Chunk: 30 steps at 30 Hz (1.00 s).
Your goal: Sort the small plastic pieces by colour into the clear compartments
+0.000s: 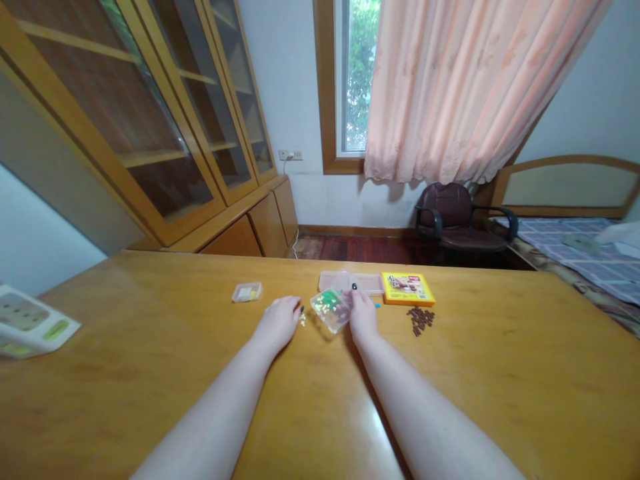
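My right hand grips a small clear plastic box by its right side, above the table and tilted. Small pale yellow and green pieces show inside it. To the left, my left hand rests low over the tabletop with its fingers curled together. A few tiny pale yellow pieces lie at its fingertips. Whether anything is pinched there is too small to make out. Behind the box lies a flat clear tray or lid, partly covered by my right hand.
On the wooden table, a yellow cardboard box lies right of my hands, with a pile of small brown pieces before it. A small clear container sits left. At the far left stands a white plastic holder.
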Each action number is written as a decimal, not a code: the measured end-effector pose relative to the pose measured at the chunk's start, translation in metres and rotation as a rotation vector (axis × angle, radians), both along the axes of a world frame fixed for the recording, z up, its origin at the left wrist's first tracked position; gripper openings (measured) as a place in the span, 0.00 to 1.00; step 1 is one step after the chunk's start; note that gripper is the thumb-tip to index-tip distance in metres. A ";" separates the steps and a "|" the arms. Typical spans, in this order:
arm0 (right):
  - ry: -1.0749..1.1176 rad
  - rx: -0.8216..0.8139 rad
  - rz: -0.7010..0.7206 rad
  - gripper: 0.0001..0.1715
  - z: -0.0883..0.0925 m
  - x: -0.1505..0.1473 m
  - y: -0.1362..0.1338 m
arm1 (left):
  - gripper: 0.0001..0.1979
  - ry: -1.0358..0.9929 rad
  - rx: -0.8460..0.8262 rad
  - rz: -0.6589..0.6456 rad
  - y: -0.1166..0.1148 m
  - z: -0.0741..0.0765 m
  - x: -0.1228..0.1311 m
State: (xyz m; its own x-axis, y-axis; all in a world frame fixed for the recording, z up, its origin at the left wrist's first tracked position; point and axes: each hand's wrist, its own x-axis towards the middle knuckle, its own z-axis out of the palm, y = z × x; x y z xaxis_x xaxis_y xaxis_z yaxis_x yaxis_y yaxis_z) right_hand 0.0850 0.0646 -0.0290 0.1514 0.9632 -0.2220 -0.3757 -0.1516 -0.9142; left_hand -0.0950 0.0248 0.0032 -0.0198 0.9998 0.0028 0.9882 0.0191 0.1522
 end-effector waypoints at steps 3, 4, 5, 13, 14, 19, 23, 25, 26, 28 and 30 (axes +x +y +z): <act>0.000 -0.005 0.001 0.22 0.001 0.000 0.000 | 0.15 0.001 -0.057 -0.093 -0.004 -0.002 0.009; 0.003 -0.006 0.001 0.22 0.001 -0.001 0.000 | 0.15 0.021 -0.062 -0.085 -0.006 -0.002 0.012; 0.006 -0.005 0.001 0.22 0.001 -0.001 0.000 | 0.14 0.046 -0.056 -0.060 -0.008 -0.002 0.014; -0.001 0.005 0.008 0.21 -0.002 -0.004 -0.001 | 0.22 0.202 -0.015 0.122 -0.006 -0.001 0.017; 0.002 0.010 0.009 0.21 -0.002 -0.004 -0.001 | 0.21 0.205 -0.024 0.102 -0.005 -0.002 0.019; 0.019 0.017 0.015 0.18 -0.005 -0.005 -0.002 | 0.14 0.204 -0.035 0.057 -0.002 -0.008 0.031; 0.045 0.024 0.015 0.18 -0.008 -0.005 -0.001 | 0.15 0.193 -0.044 0.065 0.002 -0.011 0.029; 0.051 0.042 0.013 0.18 -0.008 -0.005 -0.001 | 0.15 0.183 -0.052 0.064 0.004 -0.012 0.026; 0.051 0.046 0.014 0.17 -0.009 -0.005 0.000 | 0.14 0.174 -0.057 0.060 0.005 -0.013 0.025; 0.045 0.039 0.015 0.17 -0.008 -0.005 0.000 | 0.15 0.152 -0.064 0.056 0.007 -0.013 0.022; 0.033 0.027 0.020 0.18 -0.008 -0.004 -0.001 | 0.16 0.134 -0.067 0.057 0.009 -0.014 0.021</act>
State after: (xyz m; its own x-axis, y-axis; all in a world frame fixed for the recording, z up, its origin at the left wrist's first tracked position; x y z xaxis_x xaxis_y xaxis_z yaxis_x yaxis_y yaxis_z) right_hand 0.0805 0.0638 -0.0365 0.1256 0.9716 -0.2007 -0.4025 -0.1350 -0.9054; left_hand -0.0742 0.0336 -0.0103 -0.0804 0.9951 -0.0579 0.9966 0.0814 0.0155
